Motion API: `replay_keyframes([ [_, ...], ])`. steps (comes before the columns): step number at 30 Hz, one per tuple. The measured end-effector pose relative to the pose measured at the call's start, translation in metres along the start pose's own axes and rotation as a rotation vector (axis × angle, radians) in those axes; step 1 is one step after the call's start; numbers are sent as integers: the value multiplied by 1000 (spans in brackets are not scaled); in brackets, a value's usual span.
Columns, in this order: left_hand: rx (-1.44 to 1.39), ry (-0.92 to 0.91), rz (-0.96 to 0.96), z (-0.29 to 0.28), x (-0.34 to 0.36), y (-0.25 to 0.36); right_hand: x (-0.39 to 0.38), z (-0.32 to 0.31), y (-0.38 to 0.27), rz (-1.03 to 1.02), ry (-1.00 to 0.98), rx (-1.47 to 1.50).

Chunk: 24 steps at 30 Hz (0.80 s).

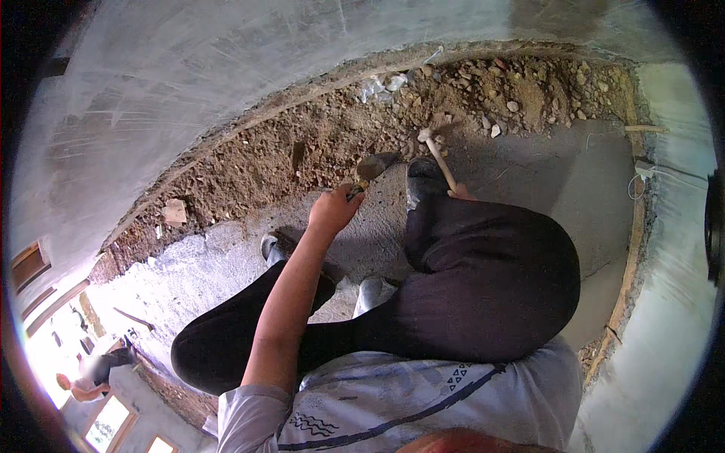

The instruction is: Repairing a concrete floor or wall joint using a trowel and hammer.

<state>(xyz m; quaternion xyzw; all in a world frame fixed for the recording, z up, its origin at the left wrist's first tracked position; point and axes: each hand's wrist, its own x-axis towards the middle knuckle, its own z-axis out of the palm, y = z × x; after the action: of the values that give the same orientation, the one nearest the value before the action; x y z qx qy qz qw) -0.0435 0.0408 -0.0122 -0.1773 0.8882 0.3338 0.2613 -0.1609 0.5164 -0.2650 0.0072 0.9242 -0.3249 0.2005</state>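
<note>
My left hand [334, 209] is wrapped round the handle of a trowel [377, 164]. Its grey blade points right, at the border between the soil and the grey concrete floor [370, 235]. Beyond my right knee, my right hand [461, 193] shows only in part, closed on the lower end of a hammer's [441, 162] pale wooden handle. The hammer's dusty head lies just above my right shoe, near the edge of the stony soil [302, 151]. I cannot tell whether either tool touches the ground.
Stones and rubble [529, 90] fill the strip along the plastered wall [226, 68]. Crumpled clear plastic [384, 87] lies in it, and a broken tile piece [174, 212] farther left. A white cable [642, 175] hangs at the right wall. Another person [102, 370] is at the far left.
</note>
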Motion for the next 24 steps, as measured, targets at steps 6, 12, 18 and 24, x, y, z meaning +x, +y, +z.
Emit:
replay_keyframes([
  [6,41,32,-169,-11,-37,-55,-67,-47,-282,151,-21,-23],
  [12,55,98,-105,-12,-23,-37,-61,-85,-287,-52,167,155],
  [18,81,44,-176,-30,-32,-23,-72,-60,-234,73,-78,-36],
  [24,124,7,-75,-12,-25,-26,-45,-18,-115,39,-349,8],
])
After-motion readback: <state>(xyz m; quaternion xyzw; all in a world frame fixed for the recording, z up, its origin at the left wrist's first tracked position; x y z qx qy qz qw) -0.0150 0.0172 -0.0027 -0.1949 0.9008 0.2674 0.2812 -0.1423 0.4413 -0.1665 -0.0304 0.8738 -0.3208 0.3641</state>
